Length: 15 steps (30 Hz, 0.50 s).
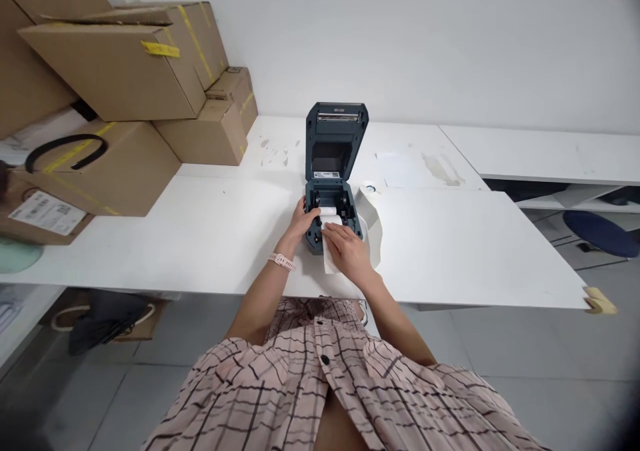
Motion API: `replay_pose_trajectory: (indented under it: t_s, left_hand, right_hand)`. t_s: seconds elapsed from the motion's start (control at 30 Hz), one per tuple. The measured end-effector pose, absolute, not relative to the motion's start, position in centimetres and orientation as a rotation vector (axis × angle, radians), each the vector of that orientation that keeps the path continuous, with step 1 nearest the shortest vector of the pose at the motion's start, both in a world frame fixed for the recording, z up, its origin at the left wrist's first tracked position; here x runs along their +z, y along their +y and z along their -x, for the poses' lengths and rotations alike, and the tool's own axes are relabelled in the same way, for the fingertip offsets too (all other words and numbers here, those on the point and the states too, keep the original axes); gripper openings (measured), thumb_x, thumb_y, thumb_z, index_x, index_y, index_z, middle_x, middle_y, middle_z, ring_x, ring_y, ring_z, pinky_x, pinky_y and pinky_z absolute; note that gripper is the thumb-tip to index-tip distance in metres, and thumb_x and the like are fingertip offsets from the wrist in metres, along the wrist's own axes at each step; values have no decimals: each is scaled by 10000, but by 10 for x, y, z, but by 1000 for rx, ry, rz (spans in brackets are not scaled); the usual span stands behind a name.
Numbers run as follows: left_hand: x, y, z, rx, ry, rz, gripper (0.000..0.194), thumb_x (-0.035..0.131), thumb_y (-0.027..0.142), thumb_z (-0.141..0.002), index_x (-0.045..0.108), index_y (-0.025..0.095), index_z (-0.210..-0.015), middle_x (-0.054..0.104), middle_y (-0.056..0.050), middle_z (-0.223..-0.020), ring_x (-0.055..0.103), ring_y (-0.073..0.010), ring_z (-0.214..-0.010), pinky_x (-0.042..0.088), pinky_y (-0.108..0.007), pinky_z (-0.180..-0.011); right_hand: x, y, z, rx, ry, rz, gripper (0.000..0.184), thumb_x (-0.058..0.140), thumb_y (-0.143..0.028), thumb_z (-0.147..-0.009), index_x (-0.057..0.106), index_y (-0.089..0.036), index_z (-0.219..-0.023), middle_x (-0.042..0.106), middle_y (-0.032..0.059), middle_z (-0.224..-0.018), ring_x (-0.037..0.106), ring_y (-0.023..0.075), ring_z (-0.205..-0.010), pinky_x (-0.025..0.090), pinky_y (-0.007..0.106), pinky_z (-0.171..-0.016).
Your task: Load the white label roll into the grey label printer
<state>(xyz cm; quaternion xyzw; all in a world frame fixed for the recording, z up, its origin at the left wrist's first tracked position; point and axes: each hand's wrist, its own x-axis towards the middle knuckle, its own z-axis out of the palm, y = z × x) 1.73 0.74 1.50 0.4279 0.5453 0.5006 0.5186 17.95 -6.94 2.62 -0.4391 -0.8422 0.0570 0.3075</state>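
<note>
A dark label printer stands on the white table with its lid raised. Inside it lies a white roll of label paper, whose loose strip hangs out over the printer's front. My left hand grips the printer's left side, the thumb reaching over the edge beside the roll and the other fingers partly hidden outside. My right hand is closed on the strip at the front, fingers together on the paper; its thumb is hidden. A curled length of pale backing paper lies right of the printer.
Cardboard boxes are stacked at the left, with a black curved strap on one. A small tape-like ring sits behind the backing paper. The table's front edge runs close to my body. A blue stool stands at the far right.
</note>
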Motion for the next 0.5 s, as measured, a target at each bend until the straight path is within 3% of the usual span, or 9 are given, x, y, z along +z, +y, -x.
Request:
replay_pose_trajectory:
  t_s: [0.5]
  left_hand:
    - [9, 13, -16, 1233, 1293, -952, 657, 719, 234, -751, 538, 175, -1380, 663, -126, -1351, 652, -246, -1162, 510, -360, -999]
  right_hand:
    - [21, -73, -176, 113, -2141, 1108, 304, 466, -199, -1052, 749, -167, -1159, 757, 131, -1268, 705, 299, -1181, 621, 458, -986]
